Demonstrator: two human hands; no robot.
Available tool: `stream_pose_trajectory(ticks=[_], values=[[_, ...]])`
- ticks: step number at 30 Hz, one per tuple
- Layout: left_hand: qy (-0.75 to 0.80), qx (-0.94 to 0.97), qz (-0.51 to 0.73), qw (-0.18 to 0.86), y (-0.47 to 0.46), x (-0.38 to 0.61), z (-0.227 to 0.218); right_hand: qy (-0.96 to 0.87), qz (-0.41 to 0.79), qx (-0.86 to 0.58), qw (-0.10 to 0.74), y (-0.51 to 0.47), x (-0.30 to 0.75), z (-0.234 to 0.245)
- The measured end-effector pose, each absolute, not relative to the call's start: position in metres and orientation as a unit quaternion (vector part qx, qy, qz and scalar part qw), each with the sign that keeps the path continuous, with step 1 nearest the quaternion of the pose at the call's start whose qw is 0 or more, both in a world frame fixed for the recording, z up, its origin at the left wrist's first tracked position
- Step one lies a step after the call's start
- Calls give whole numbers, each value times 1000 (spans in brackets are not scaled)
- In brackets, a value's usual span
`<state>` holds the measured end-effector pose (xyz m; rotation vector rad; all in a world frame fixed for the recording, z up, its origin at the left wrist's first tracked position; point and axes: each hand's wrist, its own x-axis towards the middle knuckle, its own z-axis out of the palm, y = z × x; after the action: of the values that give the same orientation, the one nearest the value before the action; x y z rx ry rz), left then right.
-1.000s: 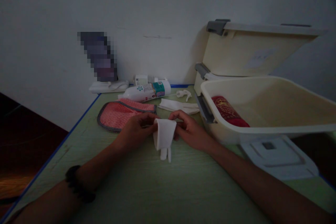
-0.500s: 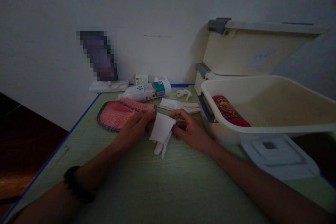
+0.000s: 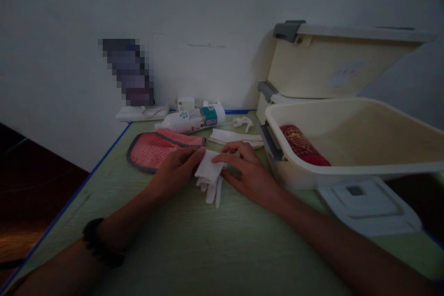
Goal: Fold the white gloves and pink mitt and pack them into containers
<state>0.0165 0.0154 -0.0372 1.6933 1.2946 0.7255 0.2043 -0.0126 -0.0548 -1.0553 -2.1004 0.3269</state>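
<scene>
A folded white glove [image 3: 209, 175] lies on the green table [image 3: 208, 240], its fingers pointing toward me. My left hand [image 3: 175, 173] holds its left edge between the fingertips. My right hand [image 3: 247, 172] lies over its right side, fingers pressing the fold down. A second white glove [image 3: 236, 138] lies flat just behind my hands.
A pink mesh pouch [image 3: 156, 149] and a white spray bottle [image 3: 192, 119] on its side lie behind my left hand. An open cream storage box [image 3: 350, 166] with a red roll [image 3: 301, 145] inside stands at the right. A white lid [image 3: 371, 203] lies under it.
The glove was held up between both hands with its fingers hanging; it has been lowered and folded onto the table, and my right hand now presses on it.
</scene>
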Motion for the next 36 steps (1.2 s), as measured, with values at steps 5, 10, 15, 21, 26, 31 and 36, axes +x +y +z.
stream_pose_trajectory(ticks=[5, 10, 15, 21, 26, 31, 36], values=[[479, 697, 308, 436, 16, 16, -40, -752, 191, -465, 426, -12, 201, -56], [446, 816, 233, 284, 10, 16, -43, -638, 308, -537, 457, -7, 199, -66], [384, 885, 179, 192, 3, 16, -48, -584, 351, -555, 476, -2, 202, -73], [393, 894, 155, 151, 1, 16, -42, -574, 388, -524, 495, -1, 203, -72], [436, 880, 126, 139, 4, 11, -31, -572, 392, -549, 466, -2, 204, -72], [451, 882, 25, 134, 8, 4, -27, -590, 389, -530, 468, -1, 204, -74], [452, 876, 5, 166, 8, 4, -25, -593, 390, -524, 471, -2, 203, -74]])
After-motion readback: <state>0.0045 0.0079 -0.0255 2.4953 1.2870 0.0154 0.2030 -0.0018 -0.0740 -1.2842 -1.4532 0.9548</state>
